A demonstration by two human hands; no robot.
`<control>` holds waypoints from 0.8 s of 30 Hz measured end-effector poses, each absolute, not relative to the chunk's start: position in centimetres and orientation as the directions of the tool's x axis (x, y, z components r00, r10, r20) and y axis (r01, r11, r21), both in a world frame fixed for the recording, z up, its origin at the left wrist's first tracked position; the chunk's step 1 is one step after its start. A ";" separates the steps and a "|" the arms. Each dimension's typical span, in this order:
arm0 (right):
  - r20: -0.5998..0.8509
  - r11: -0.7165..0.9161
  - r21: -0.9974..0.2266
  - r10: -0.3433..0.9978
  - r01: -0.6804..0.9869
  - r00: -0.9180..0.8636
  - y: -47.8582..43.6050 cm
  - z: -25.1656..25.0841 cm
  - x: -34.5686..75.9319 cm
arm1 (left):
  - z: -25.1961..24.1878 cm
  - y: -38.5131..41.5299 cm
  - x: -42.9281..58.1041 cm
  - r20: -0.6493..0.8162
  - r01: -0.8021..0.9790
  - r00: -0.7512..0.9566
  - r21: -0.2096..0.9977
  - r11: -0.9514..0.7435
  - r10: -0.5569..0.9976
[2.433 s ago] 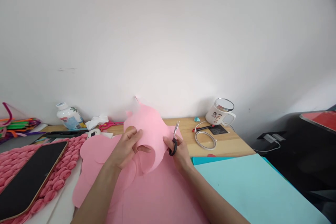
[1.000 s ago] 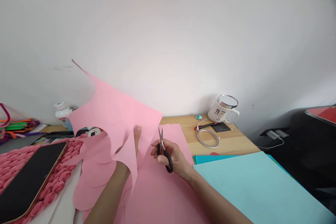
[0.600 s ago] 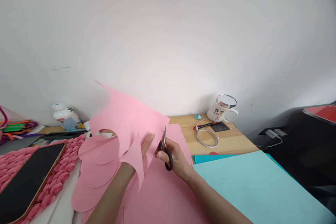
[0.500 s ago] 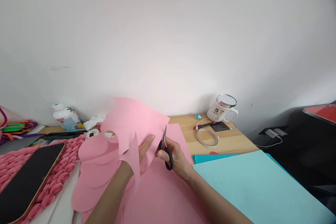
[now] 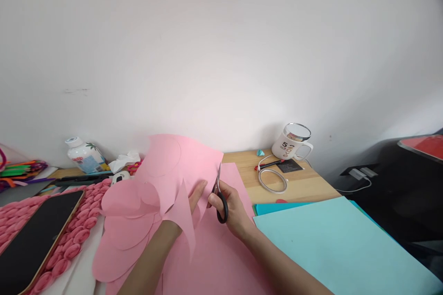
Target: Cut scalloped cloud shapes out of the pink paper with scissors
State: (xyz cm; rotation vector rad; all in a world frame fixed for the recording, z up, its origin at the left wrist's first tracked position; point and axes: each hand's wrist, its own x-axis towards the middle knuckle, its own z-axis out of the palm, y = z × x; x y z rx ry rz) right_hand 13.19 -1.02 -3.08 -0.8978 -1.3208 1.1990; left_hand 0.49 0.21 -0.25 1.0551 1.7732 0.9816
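Note:
My right hand (image 5: 232,207) is closed on black-handled scissors (image 5: 223,207), whose blades point up at the right edge of a pink paper sheet (image 5: 194,159). That sheet is held up by my left hand (image 5: 196,195), its fingers partly hidden behind the paper. A faint curved line shows on the sheet, and a pointed cut strip hangs from its lower side over my left wrist. Rounded pink paper cutouts (image 5: 126,230) lie in an overlapping pile to the left. Beneath both hands lies a larger pink sheet (image 5: 214,258).
Light blue paper (image 5: 332,239) covers the right front. Behind it are a white mug (image 5: 289,145), a coiled cable (image 5: 273,181) and a red-and-black pen (image 5: 272,164). A phone (image 5: 41,235) rests on a pink knitted mat (image 5: 81,235); a white bottle (image 5: 85,154) and tissue (image 5: 123,161) stand behind.
My left hand and the held sheet have shifted slightly right, and the hanging strip has swung right. The scissors stay at the sheet's right edge, their blades looking more closed.

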 end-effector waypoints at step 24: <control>0.207 0.197 -0.972 0.975 -0.129 -0.076 -1.0 -2.9 13.2 | -1.8 0.8 0.1 -0.191 0.224 -0.214 0.945 0.238 0.958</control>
